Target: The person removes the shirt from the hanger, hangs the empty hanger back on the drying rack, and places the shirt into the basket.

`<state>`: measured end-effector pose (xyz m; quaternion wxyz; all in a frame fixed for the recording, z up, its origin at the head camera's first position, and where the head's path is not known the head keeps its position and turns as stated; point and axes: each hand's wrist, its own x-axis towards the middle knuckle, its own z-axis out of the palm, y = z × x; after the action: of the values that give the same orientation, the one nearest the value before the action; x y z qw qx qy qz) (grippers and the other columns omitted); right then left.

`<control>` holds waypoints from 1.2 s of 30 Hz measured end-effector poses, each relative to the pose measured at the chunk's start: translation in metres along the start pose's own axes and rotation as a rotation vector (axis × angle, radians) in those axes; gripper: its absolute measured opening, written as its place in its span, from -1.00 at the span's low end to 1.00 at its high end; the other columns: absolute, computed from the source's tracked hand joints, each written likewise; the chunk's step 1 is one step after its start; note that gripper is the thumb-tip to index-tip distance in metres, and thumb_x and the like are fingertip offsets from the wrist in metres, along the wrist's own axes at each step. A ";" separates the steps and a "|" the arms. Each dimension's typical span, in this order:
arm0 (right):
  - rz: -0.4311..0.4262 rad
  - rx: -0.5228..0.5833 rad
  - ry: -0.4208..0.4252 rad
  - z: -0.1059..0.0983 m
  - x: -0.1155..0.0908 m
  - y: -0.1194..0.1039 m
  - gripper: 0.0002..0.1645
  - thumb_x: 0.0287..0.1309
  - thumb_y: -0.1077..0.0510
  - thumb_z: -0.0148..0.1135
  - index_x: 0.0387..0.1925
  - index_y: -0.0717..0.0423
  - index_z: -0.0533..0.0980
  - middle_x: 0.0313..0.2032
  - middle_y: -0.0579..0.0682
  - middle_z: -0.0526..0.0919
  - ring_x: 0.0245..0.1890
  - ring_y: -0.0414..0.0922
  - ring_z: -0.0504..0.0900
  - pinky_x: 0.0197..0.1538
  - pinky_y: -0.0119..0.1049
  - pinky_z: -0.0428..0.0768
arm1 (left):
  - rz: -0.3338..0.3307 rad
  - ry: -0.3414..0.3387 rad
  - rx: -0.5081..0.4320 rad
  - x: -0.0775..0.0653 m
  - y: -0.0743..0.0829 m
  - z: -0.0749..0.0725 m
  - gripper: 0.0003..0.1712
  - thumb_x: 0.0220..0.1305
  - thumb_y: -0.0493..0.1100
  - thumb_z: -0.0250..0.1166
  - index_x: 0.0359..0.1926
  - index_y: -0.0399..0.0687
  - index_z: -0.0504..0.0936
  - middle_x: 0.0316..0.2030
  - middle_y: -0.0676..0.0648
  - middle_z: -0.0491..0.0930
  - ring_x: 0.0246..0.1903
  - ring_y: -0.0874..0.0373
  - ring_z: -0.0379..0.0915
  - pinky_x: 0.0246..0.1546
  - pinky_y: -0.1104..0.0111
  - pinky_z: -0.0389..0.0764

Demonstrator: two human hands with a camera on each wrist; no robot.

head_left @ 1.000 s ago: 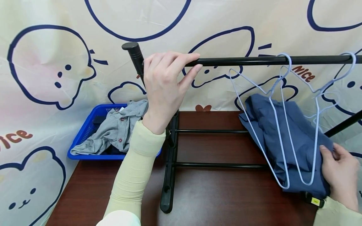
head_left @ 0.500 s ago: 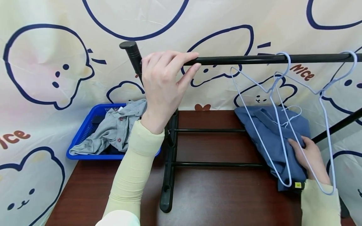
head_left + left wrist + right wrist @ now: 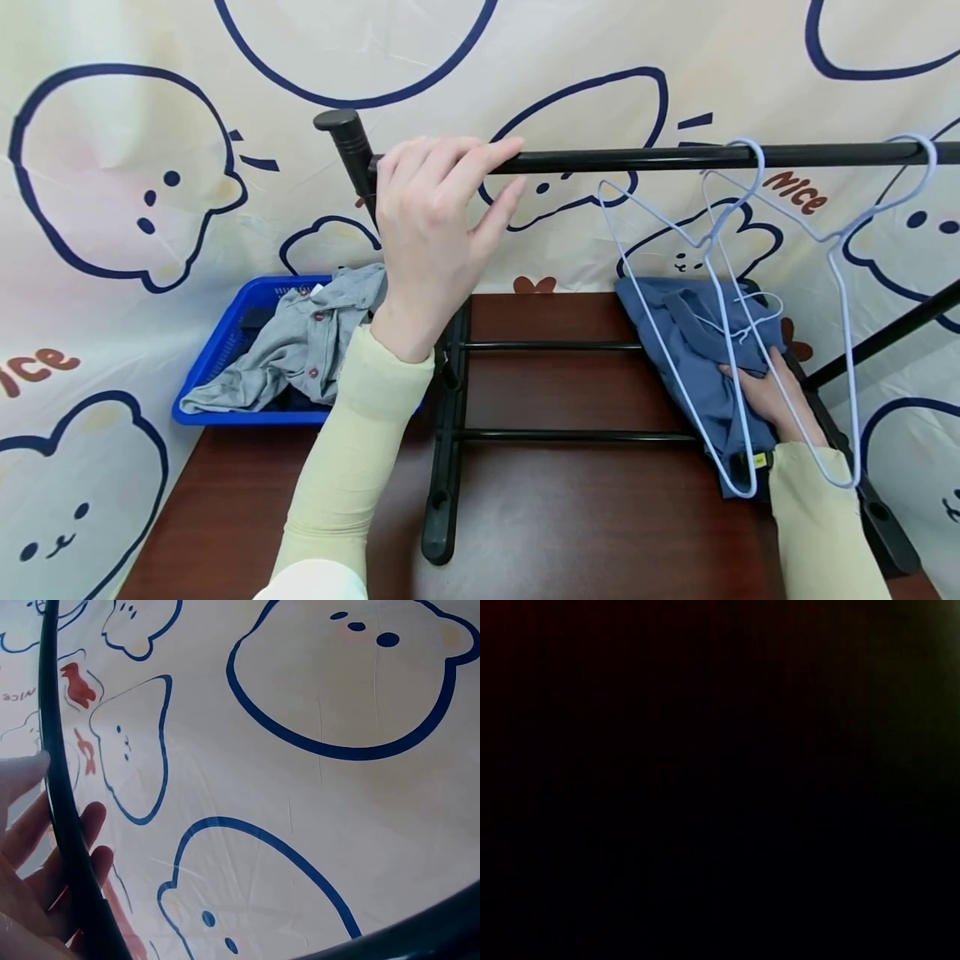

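Observation:
My left hand [image 3: 431,217] grips the black rail [image 3: 592,160] of a clothes rack near its left end. The left wrist view shows the fingers of this hand [image 3: 30,870] around the black tube. My right hand [image 3: 765,398] holds a folded blue garment [image 3: 690,358] above the table, low at the rack's right side. A thin pale hanger hook [image 3: 780,308] lies against the garment's upper part. Two light-blue wire hangers hang from the rail in front of it: the left hanger [image 3: 762,164] and the right hanger [image 3: 933,164]. The right wrist view is almost black.
A blue basket [image 3: 255,418] stands at the left with a grey buttoned shirt [image 3: 307,342] and darker cloth in it. The rack's lower crossbars [image 3: 570,437] and left foot [image 3: 442,500] rest on the brown table [image 3: 600,517]. A patterned sheet [image 3: 570,42] hangs behind.
My right hand has moved left with the blue garment, behind the right hanger, and the garment has come lower. The two hangers sway. My left hand keeps its hold on the rail.

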<state>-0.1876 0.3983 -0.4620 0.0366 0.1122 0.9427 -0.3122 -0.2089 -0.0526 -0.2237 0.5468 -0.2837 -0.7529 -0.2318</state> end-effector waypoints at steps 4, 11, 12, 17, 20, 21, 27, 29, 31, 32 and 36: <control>-0.008 -0.033 -0.004 0.003 0.001 -0.002 0.02 0.44 -0.20 0.04 0.38 0.67 0.05 0.20 0.74 0.21 0.17 0.58 0.30 0.17 0.34 0.35 | 0.022 -0.036 -0.008 -0.004 0.002 -0.002 -0.56 0.43 0.07 0.27 0.15 -0.07 0.72 0.01 -0.11 0.68 0.12 -0.05 0.47 0.32 0.15 0.19; -0.027 0.015 -0.050 0.009 0.005 -0.005 -0.34 0.48 -0.16 0.07 -0.01 0.47 0.47 -0.18 0.36 0.54 -0.23 0.16 0.48 -0.25 -0.14 0.41 | 0.045 -0.093 -0.021 -0.011 0.005 -0.007 -0.42 0.41 0.11 0.27 0.29 -0.13 0.60 0.26 -0.21 0.53 0.40 -0.08 0.25 0.46 0.06 -0.07; -0.040 0.012 -0.047 0.011 0.005 -0.007 -0.35 0.48 -0.16 0.06 -0.02 0.46 0.50 -0.17 0.36 0.56 -0.24 0.15 0.49 -0.24 -0.14 0.41 | 0.047 -0.087 -0.034 -0.012 0.005 -0.008 -0.42 0.40 0.10 0.29 0.28 -0.14 0.60 0.27 -0.22 0.52 0.40 -0.08 0.24 0.46 0.04 -0.08; -0.074 -0.001 -0.029 0.018 0.007 -0.014 -0.42 0.50 -0.12 0.02 -0.13 0.41 0.51 -0.18 0.35 0.55 -0.26 0.17 0.49 -0.25 -0.08 0.42 | 0.047 -0.042 -0.110 -0.018 0.011 -0.011 -0.44 0.34 0.02 0.37 0.24 -0.20 0.60 0.27 -0.26 0.50 0.43 -0.08 0.20 0.45 -0.02 -0.07; -0.070 -0.005 -0.008 0.022 0.007 -0.021 -0.38 0.49 -0.10 0.02 0.00 0.50 0.48 -0.09 0.45 0.53 -0.20 0.25 0.50 -0.17 0.06 0.47 | 0.045 0.004 -0.174 -0.023 0.016 -0.012 -0.43 0.29 -0.04 0.40 0.23 -0.25 0.58 0.28 -0.30 0.47 0.43 -0.11 0.20 0.43 -0.04 0.03; -0.066 0.003 -0.010 0.023 0.007 -0.023 -0.35 0.49 -0.10 0.01 0.07 0.51 0.45 -0.05 0.48 0.52 -0.17 0.28 0.49 -0.12 0.12 0.47 | 0.048 0.027 -0.202 -0.026 0.018 -0.012 -0.42 0.27 -0.06 0.41 0.23 -0.27 0.57 0.28 -0.32 0.46 0.43 -0.12 0.20 0.42 -0.04 0.07; -0.057 0.062 -0.096 0.022 0.003 -0.028 -0.29 0.55 -0.13 -0.10 0.31 0.43 0.34 0.19 0.53 0.36 0.05 0.35 0.39 0.08 0.25 0.36 | 0.060 0.047 -0.294 -0.050 0.026 0.000 -0.30 0.24 -0.09 0.44 0.29 -0.34 0.43 0.31 -0.38 0.37 0.40 -0.18 0.22 0.36 -0.04 0.23; -0.079 0.081 -0.110 0.022 0.002 -0.028 -0.28 0.56 -0.14 -0.09 0.35 0.41 0.32 0.22 0.51 0.37 0.07 0.33 0.40 0.08 0.18 0.37 | 0.036 -0.008 -0.301 -0.062 0.025 0.007 -0.26 0.24 -0.07 0.45 0.32 -0.32 0.40 0.33 -0.34 0.36 0.40 -0.14 0.23 0.36 0.00 0.24; -0.113 0.113 -0.115 0.023 0.002 -0.028 -0.29 0.55 -0.12 -0.05 0.37 0.40 0.32 0.22 0.48 0.40 0.08 0.27 0.42 0.06 0.03 0.39 | -0.008 -0.087 -0.306 -0.076 0.023 0.014 -0.22 0.24 -0.03 0.45 0.36 -0.28 0.39 0.36 -0.30 0.36 0.40 -0.10 0.23 0.35 0.04 0.26; -0.139 0.121 -0.104 0.025 0.002 -0.029 -0.32 0.55 -0.09 -0.02 0.36 0.40 0.34 0.20 0.46 0.44 0.06 0.23 0.44 0.05 -0.08 0.41 | -0.038 -0.133 -0.310 -0.084 0.022 0.017 -0.20 0.24 -0.01 0.46 0.38 -0.26 0.38 0.37 -0.27 0.36 0.39 -0.08 0.25 0.34 0.06 0.27; -0.254 0.189 -0.073 0.034 0.003 -0.033 -0.54 0.51 0.02 0.10 0.11 0.37 0.52 -0.10 0.29 0.63 -0.17 -0.02 0.53 -0.18 -0.40 0.41 | -0.209 -0.378 -0.318 -0.111 0.015 0.028 -0.11 0.29 0.10 0.42 0.49 -0.18 0.29 0.44 -0.15 0.28 0.39 0.01 0.25 0.32 0.09 0.30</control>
<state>-0.1987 0.3523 -0.4707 0.0206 -0.0163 0.9137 -0.4056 -0.1913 -0.0421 -0.3373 0.3183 -0.3251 -0.8208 -0.3454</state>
